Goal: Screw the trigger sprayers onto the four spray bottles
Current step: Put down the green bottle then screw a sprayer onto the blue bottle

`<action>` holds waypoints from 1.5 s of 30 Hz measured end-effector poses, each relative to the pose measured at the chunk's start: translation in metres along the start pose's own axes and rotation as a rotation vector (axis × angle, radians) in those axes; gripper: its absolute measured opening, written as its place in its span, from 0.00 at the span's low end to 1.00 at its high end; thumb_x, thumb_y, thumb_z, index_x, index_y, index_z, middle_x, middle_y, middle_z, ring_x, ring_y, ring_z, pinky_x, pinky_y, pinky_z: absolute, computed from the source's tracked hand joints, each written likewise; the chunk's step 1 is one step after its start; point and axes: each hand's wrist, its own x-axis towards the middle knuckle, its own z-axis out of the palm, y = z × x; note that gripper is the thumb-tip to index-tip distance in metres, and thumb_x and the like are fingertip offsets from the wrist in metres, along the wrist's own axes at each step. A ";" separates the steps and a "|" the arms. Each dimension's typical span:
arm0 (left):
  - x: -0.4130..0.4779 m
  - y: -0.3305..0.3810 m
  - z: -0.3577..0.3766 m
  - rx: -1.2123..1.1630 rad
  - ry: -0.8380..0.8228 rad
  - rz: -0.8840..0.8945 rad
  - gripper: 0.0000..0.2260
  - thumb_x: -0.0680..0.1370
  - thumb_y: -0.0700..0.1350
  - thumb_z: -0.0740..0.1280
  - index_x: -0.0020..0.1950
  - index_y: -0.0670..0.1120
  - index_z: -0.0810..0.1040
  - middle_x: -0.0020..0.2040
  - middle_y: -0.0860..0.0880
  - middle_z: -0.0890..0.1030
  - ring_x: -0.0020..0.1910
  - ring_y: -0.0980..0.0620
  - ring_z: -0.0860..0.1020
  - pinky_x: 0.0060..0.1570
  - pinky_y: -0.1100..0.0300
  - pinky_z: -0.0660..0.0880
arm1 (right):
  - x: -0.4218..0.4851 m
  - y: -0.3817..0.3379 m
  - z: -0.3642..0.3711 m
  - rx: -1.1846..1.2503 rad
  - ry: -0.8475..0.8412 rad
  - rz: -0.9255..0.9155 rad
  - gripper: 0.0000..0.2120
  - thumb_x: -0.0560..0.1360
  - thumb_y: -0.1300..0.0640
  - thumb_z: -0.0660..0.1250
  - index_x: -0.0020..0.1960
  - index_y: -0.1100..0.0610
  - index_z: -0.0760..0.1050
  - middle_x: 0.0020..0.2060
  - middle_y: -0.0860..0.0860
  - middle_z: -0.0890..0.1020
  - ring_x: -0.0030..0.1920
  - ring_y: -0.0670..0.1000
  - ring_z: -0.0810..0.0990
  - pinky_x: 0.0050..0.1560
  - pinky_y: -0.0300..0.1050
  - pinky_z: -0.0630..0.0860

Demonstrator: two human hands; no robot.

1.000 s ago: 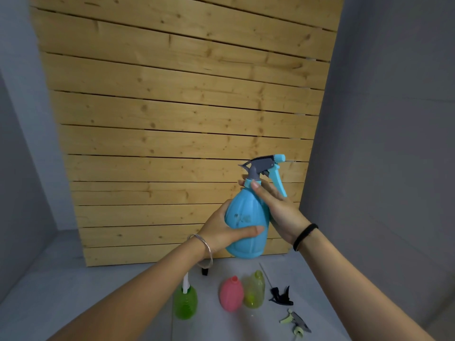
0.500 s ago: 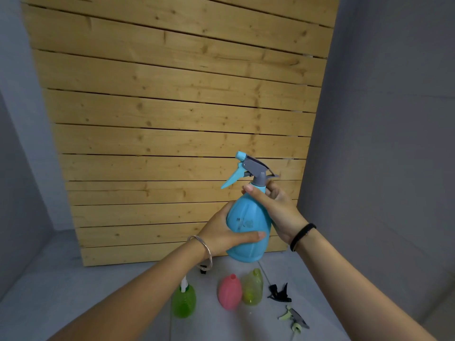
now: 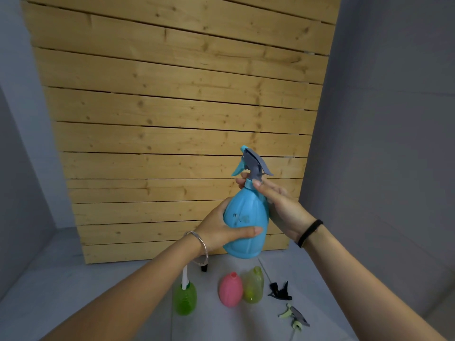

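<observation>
I hold a blue spray bottle (image 3: 245, 225) up in the air. My left hand (image 3: 219, 232) grips its body from the left, thumb across the front. My right hand (image 3: 278, 205) pinches the blue collar under the grey and blue trigger sprayer (image 3: 253, 163), whose nozzle points up and left. On the floor below stand a green bottle (image 3: 184, 300) with a white tube sticking up from its neck, a pink bottle (image 3: 231, 292) and a yellow-green bottle (image 3: 253, 287), the last two with bare necks. A black sprayer (image 3: 279, 290) and a grey and green sprayer (image 3: 294, 316) lie to their right.
A wall of pale wooden planks (image 3: 177, 119) rises straight ahead, with grey walls (image 3: 394, 143) on both sides. The floor is grey. A small black part (image 3: 204, 267) shows just below my left wrist.
The trigger sprayer has turned on the bottle: its nozzle pointed right, then left, and now up and left. My right hand's fingers have shifted round the collar. The bottle stays held up.
</observation>
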 end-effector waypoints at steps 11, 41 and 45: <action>0.002 0.002 0.002 -0.013 0.051 0.010 0.36 0.57 0.58 0.78 0.62 0.58 0.70 0.53 0.55 0.82 0.49 0.59 0.82 0.42 0.64 0.79 | 0.002 0.003 0.006 -0.031 0.101 -0.038 0.16 0.71 0.49 0.66 0.57 0.55 0.78 0.48 0.49 0.84 0.49 0.48 0.82 0.50 0.43 0.80; 0.003 0.013 -0.003 -0.140 -0.055 -0.035 0.38 0.58 0.54 0.79 0.65 0.54 0.70 0.59 0.50 0.80 0.55 0.52 0.80 0.50 0.56 0.80 | 0.006 -0.016 0.003 0.012 0.193 -0.088 0.17 0.76 0.53 0.64 0.61 0.61 0.75 0.48 0.52 0.83 0.46 0.48 0.81 0.47 0.42 0.80; 0.002 0.013 0.007 0.076 0.177 0.056 0.38 0.57 0.56 0.80 0.62 0.56 0.66 0.54 0.57 0.76 0.51 0.60 0.77 0.41 0.66 0.77 | 0.008 -0.015 0.004 0.015 0.271 -0.103 0.16 0.76 0.54 0.65 0.60 0.59 0.75 0.50 0.51 0.84 0.48 0.48 0.81 0.53 0.45 0.78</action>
